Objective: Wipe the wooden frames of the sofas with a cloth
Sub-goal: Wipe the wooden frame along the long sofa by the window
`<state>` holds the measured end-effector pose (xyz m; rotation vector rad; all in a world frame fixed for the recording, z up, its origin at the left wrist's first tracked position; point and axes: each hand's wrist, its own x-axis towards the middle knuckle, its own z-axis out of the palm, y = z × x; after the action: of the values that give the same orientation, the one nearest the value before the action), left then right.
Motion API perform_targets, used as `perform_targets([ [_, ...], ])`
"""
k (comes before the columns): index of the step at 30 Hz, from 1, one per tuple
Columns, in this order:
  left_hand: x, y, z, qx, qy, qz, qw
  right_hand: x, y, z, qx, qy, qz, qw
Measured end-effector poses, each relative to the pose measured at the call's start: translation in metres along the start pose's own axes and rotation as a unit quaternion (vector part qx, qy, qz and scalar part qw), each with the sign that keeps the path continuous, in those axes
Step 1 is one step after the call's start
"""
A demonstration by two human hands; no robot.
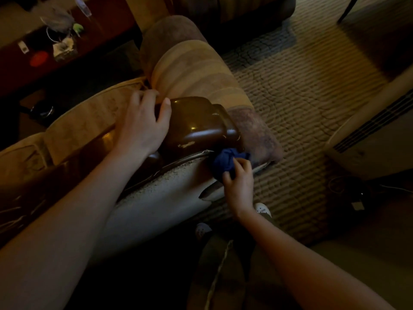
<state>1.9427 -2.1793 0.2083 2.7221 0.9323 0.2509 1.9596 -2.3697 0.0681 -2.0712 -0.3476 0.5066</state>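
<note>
Far left of the left hand, beyond the sofa, a dark table (67, 30) carries blurred clutter, among it a red disc (39, 58); what the rest is cannot be told. Nearer, a tan cushion (89, 113) runs up to the left hand's fingertips, and below it a dark wooden rail (67, 157) passes under the left forearm.

The left hand (143, 124) lies flat, fingers straight and spread, resting on the left side of the glossy wooden cap (199, 121) at the end of the sofa arm. Its thumb lies on top of the cap; the fingertips reach the seam where the cushion meets the striped padded arm (192, 70), which runs away from the hand. The cap shows pale chips along its lower edge.

Below the cap, between the two hands, a thin trim strip (185, 158) borders the pale side panel (156, 204) of the sofa.

The right hand (239, 184) grips a bunched blue cloth (225, 162), fingers curled round it. The cloth presses against the lower right corner of the cap, where the wood meets the trim and the worn padding.

Below the right hand a light shoe (262, 209) shows beside the wrist. Right of that hand stretches a ribbed carpet (301, 97), and further right stands a pale appliance with a slatted grille (371, 130).
</note>
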Motion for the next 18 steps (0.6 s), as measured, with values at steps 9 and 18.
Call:
perform_targets([
  [9, 0.000, -0.003, -0.001, 0.019, -0.016, 0.010, 1.000, -0.019, -0.034, 0.014, -0.019, 0.043, -0.131, 0.990],
  [18, 0.001, -0.003, 0.000, 0.023, -0.016, 0.008, 1.000, -0.009, -0.011, 0.010, -0.089, 0.045, -0.144, 0.984],
])
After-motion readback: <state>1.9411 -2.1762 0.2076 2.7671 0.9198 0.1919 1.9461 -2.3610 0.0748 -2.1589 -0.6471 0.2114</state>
